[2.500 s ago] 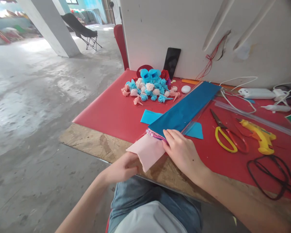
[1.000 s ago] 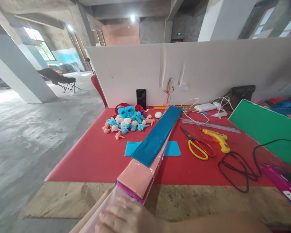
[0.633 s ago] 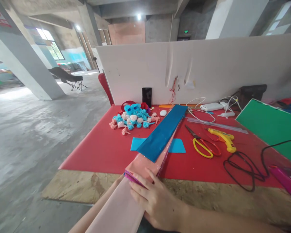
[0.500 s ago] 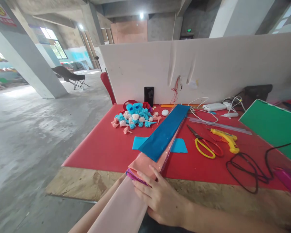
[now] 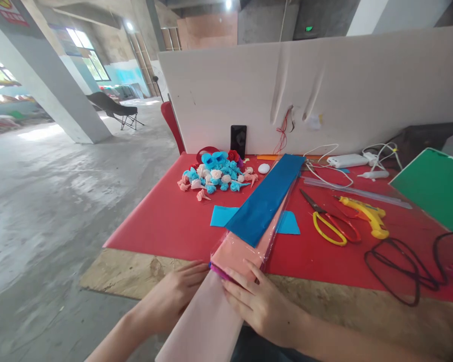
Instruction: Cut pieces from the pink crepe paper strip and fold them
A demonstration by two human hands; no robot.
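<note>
A long pack of folded crepe paper in clear plastic film lies slanting across the table's front edge. Its upper part is salmon pink (image 5: 236,254), and its near end is pale pink (image 5: 206,319). A thin purple fold (image 5: 219,271) shows between them. My right hand (image 5: 262,301) lies over the pack's right side with its fingers across the paper, the thumb hidden. My left hand (image 5: 175,294) is at the pack's left edge, fingers stretched out, holding nothing I can see. A dark blue crepe strip (image 5: 266,201) covers the far part, above a light blue piece (image 5: 223,216).
Paper roses (image 5: 216,173) are heaped at the back left of the red tabletop (image 5: 154,216). To the right lie scissors (image 5: 328,218), a yellow glue gun (image 5: 366,215) and a black cable (image 5: 407,269). A phone (image 5: 238,141) leans against the white board (image 5: 226,90).
My left hand has come out from behind the pack to its left edge, fingers now showing. My right hand stays on the pack. The view has shifted slightly.
</note>
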